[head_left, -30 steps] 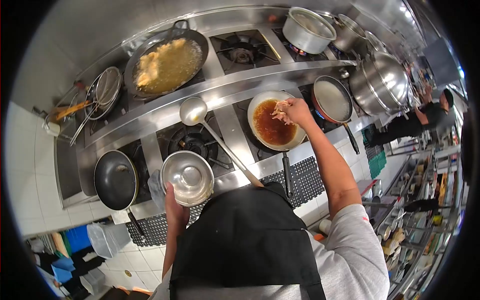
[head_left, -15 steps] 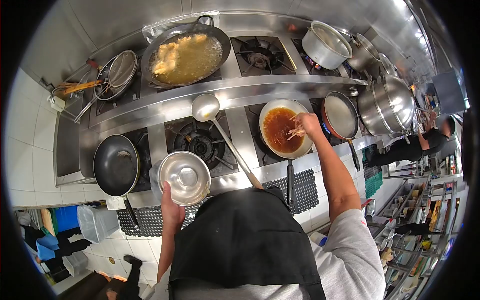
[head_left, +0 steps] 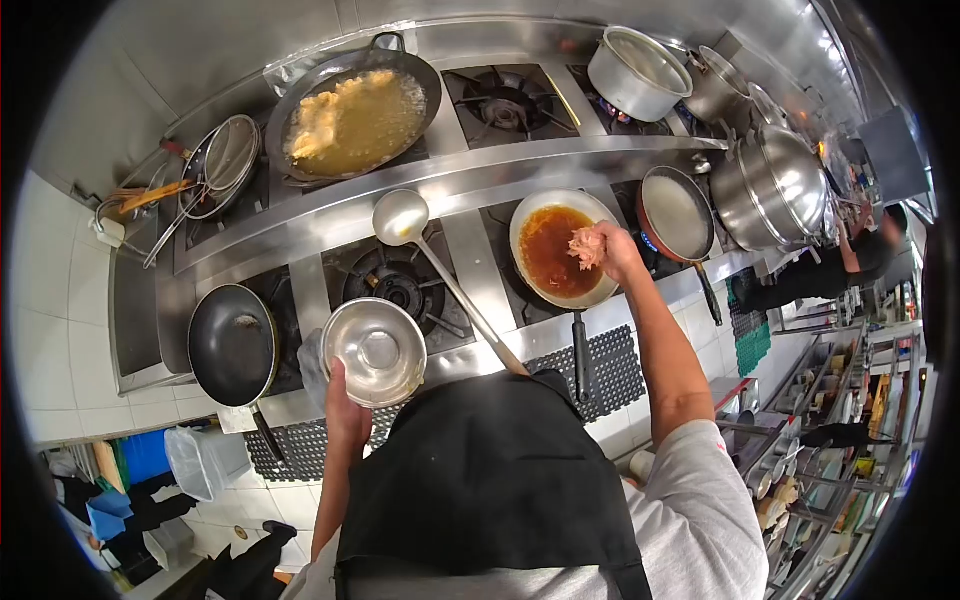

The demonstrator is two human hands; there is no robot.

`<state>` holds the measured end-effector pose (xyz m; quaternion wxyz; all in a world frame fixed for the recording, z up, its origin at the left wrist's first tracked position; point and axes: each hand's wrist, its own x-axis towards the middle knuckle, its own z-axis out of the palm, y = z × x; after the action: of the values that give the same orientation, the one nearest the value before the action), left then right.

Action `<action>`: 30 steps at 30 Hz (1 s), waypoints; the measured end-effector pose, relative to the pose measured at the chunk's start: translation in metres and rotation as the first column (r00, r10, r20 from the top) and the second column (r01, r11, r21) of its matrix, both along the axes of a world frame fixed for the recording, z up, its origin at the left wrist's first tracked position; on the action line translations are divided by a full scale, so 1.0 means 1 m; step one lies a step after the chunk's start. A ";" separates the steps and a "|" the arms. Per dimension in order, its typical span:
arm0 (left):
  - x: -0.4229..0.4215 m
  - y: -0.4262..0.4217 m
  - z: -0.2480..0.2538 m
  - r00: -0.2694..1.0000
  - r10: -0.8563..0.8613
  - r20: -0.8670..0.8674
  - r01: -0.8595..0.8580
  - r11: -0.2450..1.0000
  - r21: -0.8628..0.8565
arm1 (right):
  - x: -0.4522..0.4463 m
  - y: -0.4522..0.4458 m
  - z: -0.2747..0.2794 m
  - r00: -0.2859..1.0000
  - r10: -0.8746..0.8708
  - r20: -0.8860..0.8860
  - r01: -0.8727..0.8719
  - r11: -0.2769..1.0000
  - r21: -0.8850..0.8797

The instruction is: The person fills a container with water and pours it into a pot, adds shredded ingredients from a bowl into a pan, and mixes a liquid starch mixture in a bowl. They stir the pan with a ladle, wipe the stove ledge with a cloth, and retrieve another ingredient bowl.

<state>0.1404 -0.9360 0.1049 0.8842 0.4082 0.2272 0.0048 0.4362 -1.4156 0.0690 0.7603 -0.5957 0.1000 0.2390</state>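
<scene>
My left hand (head_left: pixel 346 408) grips the rim of a steel mixing bowl (head_left: pixel 373 352), thumb on the near edge. The bowl tilts toward me, and something clear, perhaps plastic, shows at its left side. My right hand (head_left: pixel 617 252) is closed on a clump of pale pink strips that look like raw sliced meat (head_left: pixel 587 247). It hangs over the right part of a light-coloured frying pan (head_left: pixel 519 226) holding reddish-brown sauce (head_left: pixel 553 258). This pan rests on a front burner, handle toward me. A long-handled ladle (head_left: pixel 402 217) lies between the bowl and the pan.
A black frying pan (head_left: pixel 232 345) sits front left. At the back, a wok (head_left: pixel 425 105) of bubbling oil holds golden fried food (head_left: pixel 318 128). To the right are a pan of whitish liquid (head_left: pixel 675 215), an aluminium pot (head_left: pixel 640 85) and large steel pots (head_left: pixel 770 190). Another person (head_left: pixel 860 265) stands far right.
My right hand has turned over the sauce, and the meat strips, spread out before, now show as a tighter bunch. The left hand and bowl stay nearly in place; the view has shifted slightly.
</scene>
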 end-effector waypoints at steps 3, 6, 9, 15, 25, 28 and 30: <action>0.002 0.003 -0.006 1.000 -0.010 -0.012 0.010 1.000 -0.002 | -0.002 0.003 -0.001 1.000 -0.013 0.008 0.014 0.999 -0.039; 0.006 0.002 -0.005 1.000 -0.002 -0.030 0.002 1.000 -0.005 | -0.009 0.018 0.015 0.989 -0.148 -0.005 0.146 0.983 -0.112; 0.008 0.002 -0.005 1.000 -0.005 -0.027 0.004 1.000 -0.023 | -0.012 0.022 0.019 0.983 -0.185 0.012 0.184 0.962 -0.200; 0.008 0.002 -0.007 1.000 -0.006 -0.015 0.005 1.000 -0.026 | -0.004 0.007 0.002 0.994 -0.104 0.035 0.109 0.953 -0.281; -0.003 0.002 0.001 1.000 0.006 -0.016 -0.006 0.999 -0.031 | -0.008 0.012 0.019 0.955 -0.126 -0.269 0.140 0.990 0.033; -0.007 0.003 0.003 0.999 0.011 -0.030 -0.012 0.999 -0.034 | -0.008 0.006 0.013 0.977 -0.032 -0.211 0.064 0.987 0.146; -0.010 0.004 0.004 0.999 0.016 -0.032 -0.017 0.999 -0.037 | -0.013 0.013 0.019 0.980 -0.089 -0.176 0.104 0.991 0.078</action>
<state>0.1308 -0.9316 0.1085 0.8879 0.3896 0.2445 0.0013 0.4234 -1.4027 0.0885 0.7847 -0.5336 0.1837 0.2565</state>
